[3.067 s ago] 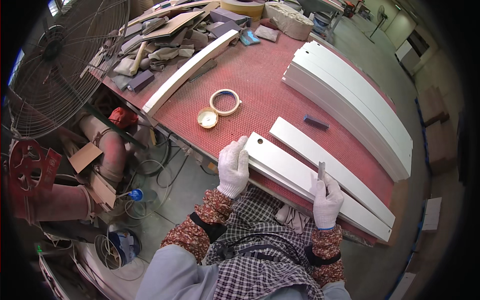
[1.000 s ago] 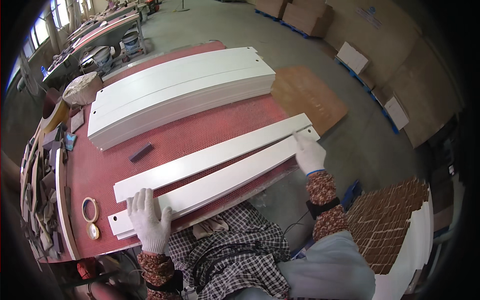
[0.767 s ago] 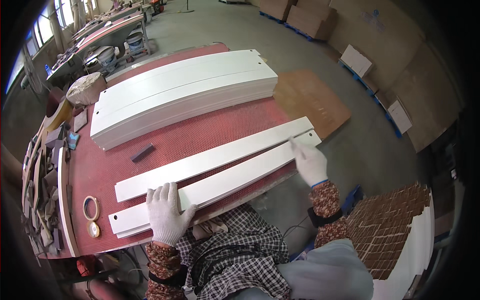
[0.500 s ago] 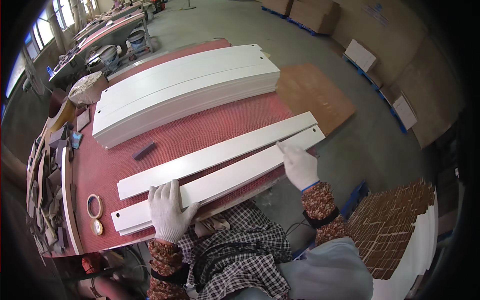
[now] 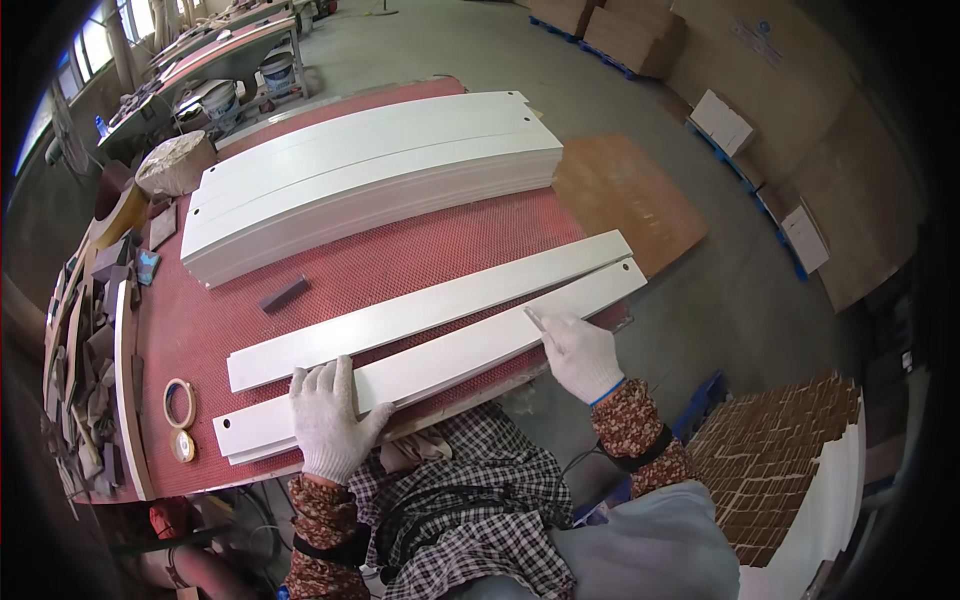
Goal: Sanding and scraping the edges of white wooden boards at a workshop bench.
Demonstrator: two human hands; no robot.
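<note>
A long white board [image 5: 470,358] with a dark hole near each end lies along the near edge of the table, on top of another board. My left hand [image 5: 335,428], in a white knit glove, lies on its left part, fingers stretched out and thumb spread toward the near edge. Over the right half, my gloved right hand [image 5: 584,360] is closed, its fingertips at the board's top face. Something small and greyish shows at those fingertips, too small to name. Just beyond lies a second narrow white board [image 5: 430,308], nearly parallel to the first.
A tall stack of white boards [image 5: 370,185] stands on the red textured table [image 5: 200,330]. A dark sanding block [image 5: 284,295] and two tape rolls [image 5: 180,404] lie left. Scraps and blocks [image 5: 95,400] crowd the left edge. Stacked boards [image 5: 785,450] stand at lower right.
My right hand has slid left and toward me along the near board. My left hand keeps its place on the board. The whole view has shifted slightly.
</note>
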